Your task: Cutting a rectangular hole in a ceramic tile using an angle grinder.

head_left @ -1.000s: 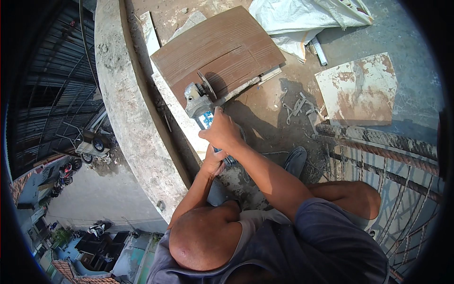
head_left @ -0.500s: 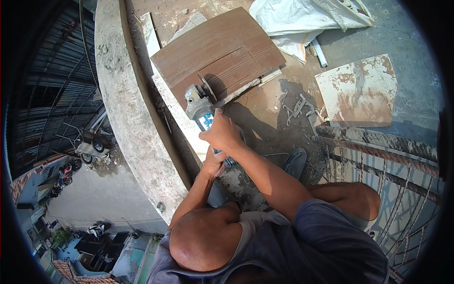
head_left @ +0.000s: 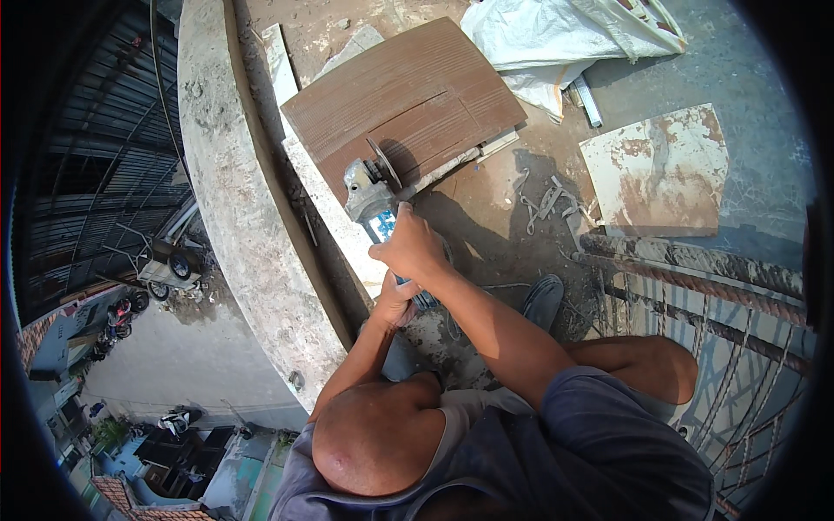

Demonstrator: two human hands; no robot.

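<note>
My right hand (head_left: 408, 243) is closed around the front body of a blue and silver angle grinder (head_left: 369, 200). Behind and below it, my left hand (head_left: 395, 304) grips the rear of the same tool, partly hidden by my right. The grinder's disc (head_left: 383, 164) stands on edge at the lower part of a brown wood-grain panel (head_left: 413, 78); whether it touches the surface I cannot tell. Under and beside the panel lie pale boards (head_left: 321, 200). My bent bare knee (head_left: 373, 434) is low in the picture.
A concrete ledge (head_left: 221, 174) runs along my left, with a street (head_left: 156, 365) far below. A white sack (head_left: 573, 39) lies at the top right, a stained board (head_left: 651, 169) below it. A rusty rebar railing (head_left: 695, 273) is at my right. My shoe (head_left: 539, 304) rests among debris.
The grinder and both hands have shifted very slightly to the right and down in the view, along with much of the surroundings. The grip looks the same.
</note>
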